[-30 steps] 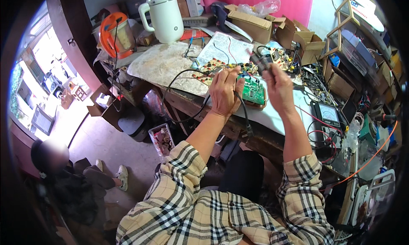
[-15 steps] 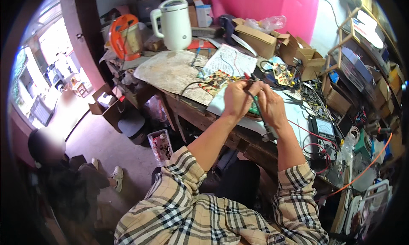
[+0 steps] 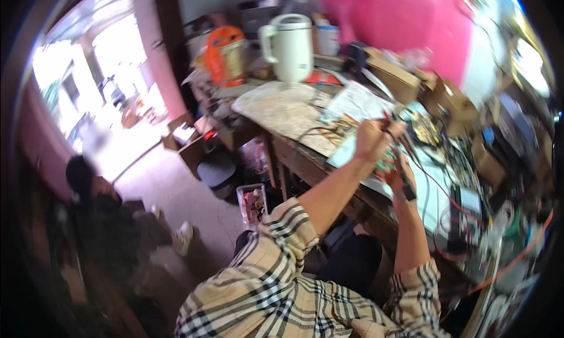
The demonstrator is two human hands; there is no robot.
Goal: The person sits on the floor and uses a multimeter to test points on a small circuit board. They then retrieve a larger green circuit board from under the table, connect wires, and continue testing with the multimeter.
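Note:
Over the workbench, my left hand is closed in a pinch around a black cord, with small dark and red tips at its fingers. The cord leads down to a dark plug-like end that lies across my right hand. A green circuit board shows between the hands, against the fingers of my right hand. Those fingers are smeared by motion, and their grip does not show. Past my left hand lies a tan circuit board with several parts on it, next to a printed paper sheet.
A white jug and an orange jug stand at the back. Cardboard boxes and tangled wires fill the right side, near an analog meter. A person sits at the left. A bin of scraps stands below.
The whole view has swung left, so the bench sits further right. My right hand has dropped lower, away from my left fingertips, to beside the green board. The picture is now blurred.

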